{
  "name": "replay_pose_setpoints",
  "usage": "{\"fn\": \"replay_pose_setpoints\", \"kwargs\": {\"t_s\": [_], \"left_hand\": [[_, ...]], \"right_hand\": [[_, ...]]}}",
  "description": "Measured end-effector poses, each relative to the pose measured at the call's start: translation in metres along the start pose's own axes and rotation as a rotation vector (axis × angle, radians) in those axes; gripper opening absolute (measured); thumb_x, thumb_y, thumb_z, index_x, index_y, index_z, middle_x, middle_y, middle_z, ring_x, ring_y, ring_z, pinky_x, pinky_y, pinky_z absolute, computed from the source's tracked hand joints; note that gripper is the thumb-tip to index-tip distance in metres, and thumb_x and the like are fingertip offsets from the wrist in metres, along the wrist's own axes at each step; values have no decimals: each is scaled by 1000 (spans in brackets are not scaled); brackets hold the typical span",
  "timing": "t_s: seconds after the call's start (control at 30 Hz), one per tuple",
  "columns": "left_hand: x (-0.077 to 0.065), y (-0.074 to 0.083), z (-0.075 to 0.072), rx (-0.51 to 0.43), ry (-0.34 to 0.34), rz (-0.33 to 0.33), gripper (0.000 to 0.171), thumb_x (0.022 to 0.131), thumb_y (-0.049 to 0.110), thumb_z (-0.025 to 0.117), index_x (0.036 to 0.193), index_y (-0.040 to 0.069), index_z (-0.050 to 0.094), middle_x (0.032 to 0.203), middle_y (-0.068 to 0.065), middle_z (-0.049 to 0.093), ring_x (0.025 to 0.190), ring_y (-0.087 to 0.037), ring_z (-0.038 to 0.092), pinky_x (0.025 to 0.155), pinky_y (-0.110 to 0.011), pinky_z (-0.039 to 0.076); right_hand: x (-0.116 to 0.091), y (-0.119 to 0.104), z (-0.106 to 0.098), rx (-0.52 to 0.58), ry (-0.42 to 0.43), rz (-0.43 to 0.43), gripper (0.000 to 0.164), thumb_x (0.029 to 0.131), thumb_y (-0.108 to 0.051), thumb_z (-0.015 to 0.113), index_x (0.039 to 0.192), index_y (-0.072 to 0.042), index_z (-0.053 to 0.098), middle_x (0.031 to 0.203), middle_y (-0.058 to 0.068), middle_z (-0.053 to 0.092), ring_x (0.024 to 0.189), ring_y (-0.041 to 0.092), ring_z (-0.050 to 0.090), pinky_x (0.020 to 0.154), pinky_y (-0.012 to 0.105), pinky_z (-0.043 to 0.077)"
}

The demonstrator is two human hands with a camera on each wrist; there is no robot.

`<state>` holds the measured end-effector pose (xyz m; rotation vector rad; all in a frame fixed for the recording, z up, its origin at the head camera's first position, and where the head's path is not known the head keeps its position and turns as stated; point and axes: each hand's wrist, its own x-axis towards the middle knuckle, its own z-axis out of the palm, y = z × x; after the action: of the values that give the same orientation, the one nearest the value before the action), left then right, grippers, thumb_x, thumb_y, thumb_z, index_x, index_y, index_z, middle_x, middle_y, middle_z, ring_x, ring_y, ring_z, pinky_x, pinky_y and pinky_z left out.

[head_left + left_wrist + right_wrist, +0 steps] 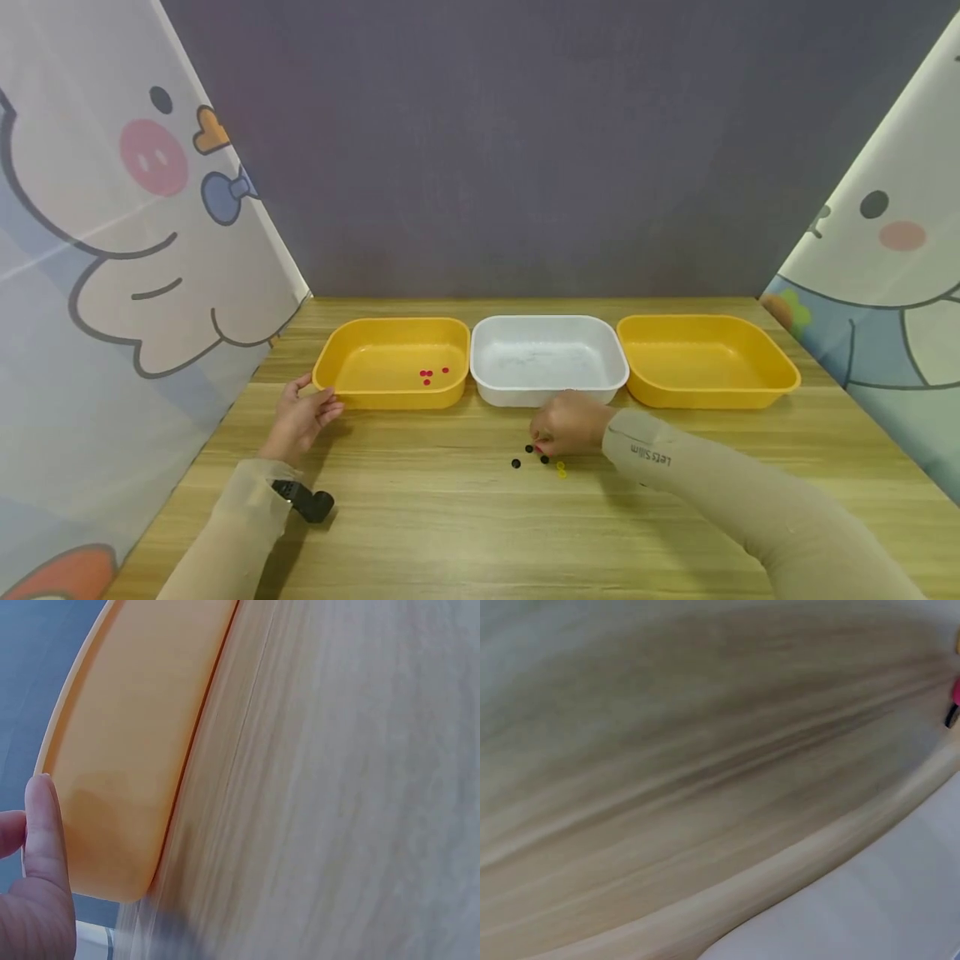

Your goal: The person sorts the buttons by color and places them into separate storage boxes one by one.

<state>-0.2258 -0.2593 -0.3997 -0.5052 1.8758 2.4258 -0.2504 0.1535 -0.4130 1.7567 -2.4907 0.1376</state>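
Note:
My left hand (pixel 300 421) holds the front left corner of the left yellow tray (pixel 390 401), with a finger flat on its outer wall in the left wrist view. Several small red buttons (pixel 427 382) lie inside that tray. In front of the white tray (pixel 547 395), my right hand (pixel 570 423) bends down to the table, fingers curled, pinching a red button (pixel 539 449). Around its fingertips lie black buttons (pixel 516 463) and yellow buttons (pixel 562 474). The right wrist view catches only a red button (pixel 957 691) and a black button (pixel 951 716) at its edge.
A second yellow tray (pixel 712 398) stands right of the white one, all three in a row on the wooden table (pixel 450 517). A dark grey panel (pixel 525 150) rises behind. Cartoon-printed sheets (pixel 82 242) hang at both sides.

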Motion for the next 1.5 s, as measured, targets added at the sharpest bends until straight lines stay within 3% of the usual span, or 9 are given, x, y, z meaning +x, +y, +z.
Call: {"fn": "replay_pose_setpoints", "kwargs": {"t_s": [0.27, 0.5, 1.0, 1.5], "left_hand": [[-1, -2, -1, -61, 15, -24, 70, 98, -4, 41, 151, 10, -3, 69, -3, 54, 55, -9, 61, 60, -17, 57], [-1, -2, 0, -56, -4, -6, 70, 99, -3, 42, 151, 11, -4, 71, -2, 55, 56, -8, 62, 63, -17, 57], [0, 0, 0, -75, -16, -33, 67, 99, -3, 41, 148, 11, -2, 67, -1, 57, 55, -8, 62, 62, -16, 57], [-1, 2, 0, -43, -23, -30, 68, 99, -4, 41, 149, 9, -3, 68, -1, 57, 56, -7, 62, 62, -16, 57]], "right_hand": [[-1, 0, 6, -51, -58, 13, 5, 79, -18, 72, 77, -22, 71, 74, -15, 67, 61, -4, 56, 55, 9, 46], [-1, 1, 3, -45, -96, 23, 4, 80, -19, 71, 76, -20, 70, 73, -14, 66, 60, -4, 54, 54, 10, 45], [5, -4, 1, -57, -191, 104, 3, 77, -22, 73, 78, -20, 73, 73, -13, 68, 60, -2, 55, 56, 12, 47], [10, -7, -1, -133, -229, 68, 5, 76, -19, 72, 74, -22, 68, 70, -14, 65, 56, 0, 51, 52, 14, 42]]}}
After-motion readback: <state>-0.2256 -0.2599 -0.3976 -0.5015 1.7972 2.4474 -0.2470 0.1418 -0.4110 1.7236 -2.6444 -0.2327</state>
